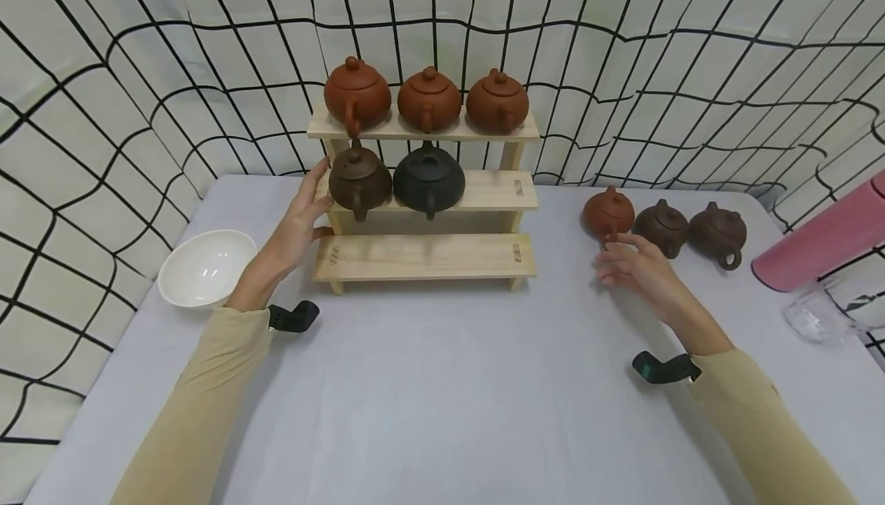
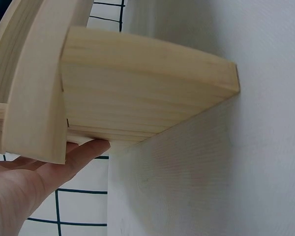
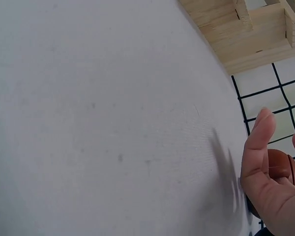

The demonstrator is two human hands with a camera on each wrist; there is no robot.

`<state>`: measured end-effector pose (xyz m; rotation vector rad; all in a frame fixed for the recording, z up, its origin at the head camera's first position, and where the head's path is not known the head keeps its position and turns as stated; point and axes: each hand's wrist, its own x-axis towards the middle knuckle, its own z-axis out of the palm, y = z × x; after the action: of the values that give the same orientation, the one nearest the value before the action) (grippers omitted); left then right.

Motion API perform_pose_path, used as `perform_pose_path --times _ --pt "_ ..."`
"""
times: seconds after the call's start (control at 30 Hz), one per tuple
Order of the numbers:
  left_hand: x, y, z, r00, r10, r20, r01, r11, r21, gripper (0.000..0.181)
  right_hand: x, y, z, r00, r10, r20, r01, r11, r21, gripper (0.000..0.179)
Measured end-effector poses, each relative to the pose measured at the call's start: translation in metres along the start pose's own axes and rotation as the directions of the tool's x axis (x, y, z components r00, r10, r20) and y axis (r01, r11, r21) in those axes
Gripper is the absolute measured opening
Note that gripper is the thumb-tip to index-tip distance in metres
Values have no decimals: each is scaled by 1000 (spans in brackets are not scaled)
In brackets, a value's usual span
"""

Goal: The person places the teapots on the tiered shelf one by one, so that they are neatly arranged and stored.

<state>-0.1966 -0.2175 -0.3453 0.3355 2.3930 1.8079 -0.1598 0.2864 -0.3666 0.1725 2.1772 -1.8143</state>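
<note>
My left hand (image 1: 296,224) rests against the left side of a three-tier wooden shelf (image 1: 425,257), its extended fingers touching the side near a brown teapot (image 1: 359,178). In the left wrist view the fingers (image 2: 91,151) lie along the wood. Beside that teapot on the middle tier stands a black teapot (image 1: 429,178). Three red-brown teapots line the top tier. On the right, my right hand (image 1: 639,270) is at the handle of a small red-brown teapot (image 1: 608,211) on the table. The right wrist view shows thumb and finger apart, with the teapot (image 3: 279,164) partly hidden behind them.
Two dark brown teapots (image 1: 717,232) stand right of the red-brown one. Further right are a pink bottle (image 1: 816,236) and a clear glass (image 1: 819,313). A white bowl (image 1: 207,268) sits at the left. Black wire grid (image 1: 588,24) encloses the table's back and sides.
</note>
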Motion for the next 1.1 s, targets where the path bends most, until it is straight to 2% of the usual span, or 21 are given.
perform_pose_path --times 0.27,0.67,0.83,1.1 --pt "1 0 0 1000 1 -1 -1 1000 3 68 16 2 0 1000 1 14 -1 999 41 41" --pt "1 0 0 1000 4 -2 -4 1000 5 69 27 5 2 1000 6 -12 -5 999 44 37" --pt "1 0 0 1000 13 -2 -13 1000 1 68 25 6 3 999 -1 -44 5 995 100 36" --pt "1 1 0 1000 8 -2 -8 1000 4 68 22 11 5 996 -55 -65 66 982 179 34"
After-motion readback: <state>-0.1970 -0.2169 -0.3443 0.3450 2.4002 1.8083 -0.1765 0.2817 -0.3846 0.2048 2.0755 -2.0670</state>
